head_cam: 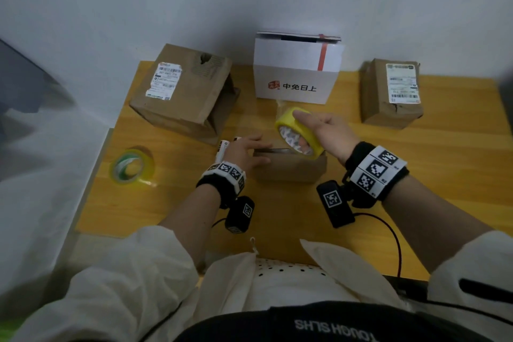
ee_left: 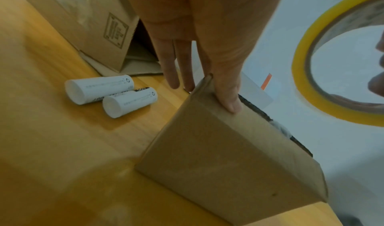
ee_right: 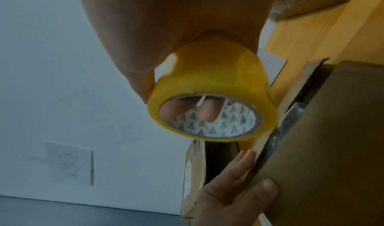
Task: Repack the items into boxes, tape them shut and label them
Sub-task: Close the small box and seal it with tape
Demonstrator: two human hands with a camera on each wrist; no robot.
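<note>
A small brown box [head_cam: 288, 166] [ee_left: 228, 155] [ee_right: 332, 131] stands on the wooden table [head_cam: 416, 175] in front of me. My left hand [head_cam: 247, 151] [ee_left: 205, 88] presses its left top corner. The thumb lies on the top flap and the straight fingers reach past the far edge. A dark slit along the box's top shows something grey inside. My right hand [head_cam: 324, 130] [ee_right: 166, 98] holds a yellow tape roll [head_cam: 298, 130] [ee_left: 307, 81] [ee_right: 212, 85] just above the box's far right side, with fingers hooked through the core.
Two white cylinders [head_cam: 223, 147] [ee_left: 110, 94] lie left of the small box. Behind them a big brown box [head_cam: 183, 91] lies on its side, open. A white box [head_cam: 297, 75] stands at the back, a labelled brown parcel [head_cam: 391, 91] at the right, and a second tape roll [head_cam: 131, 166] at the left.
</note>
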